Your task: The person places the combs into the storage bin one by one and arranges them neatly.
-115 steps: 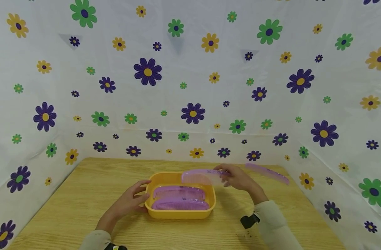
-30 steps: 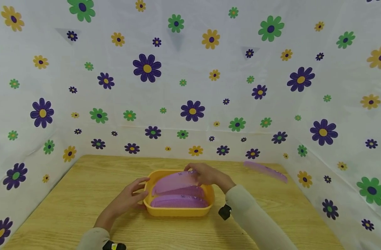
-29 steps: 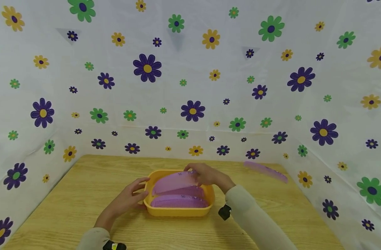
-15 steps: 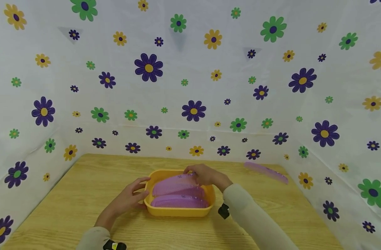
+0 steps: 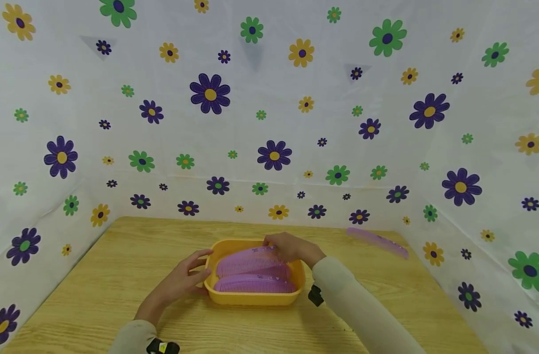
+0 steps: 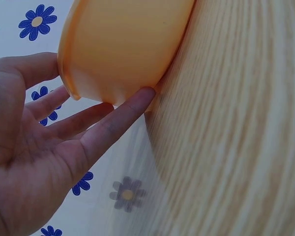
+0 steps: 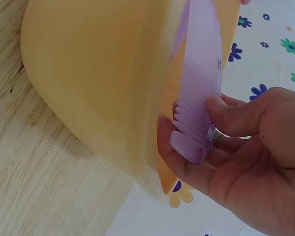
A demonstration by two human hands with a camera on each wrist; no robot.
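A yellow plastic tub point(image 5: 254, 299) sits on the table with purple combs in it. One comb point(image 5: 254, 285) lies along its near side, and another comb point(image 5: 274, 272) is partly covered behind it. At the tub's right end my right hand point(image 5: 289, 247) pinches the end of a further comb point(image 5: 238, 262), which slants down into the tub. In the right wrist view, thumb and fingers grip this comb point(image 7: 204, 69) by its end, over the rim. My left hand point(image 6: 44, 147) touches the tub's left end from outside, its fingers extended against the wall and rim.
A single purple comb point(image 5: 377, 242) lies at the back right of the wooden table point(image 5: 119, 275). White flower-printed sheeting point(image 5: 172, 132) rises behind the table and along both sides.
Since the oldest frame, my right hand has carried the comb left from beside the tub and down into it. Over the last second the comb has tilted slightly. The left hand stays put.
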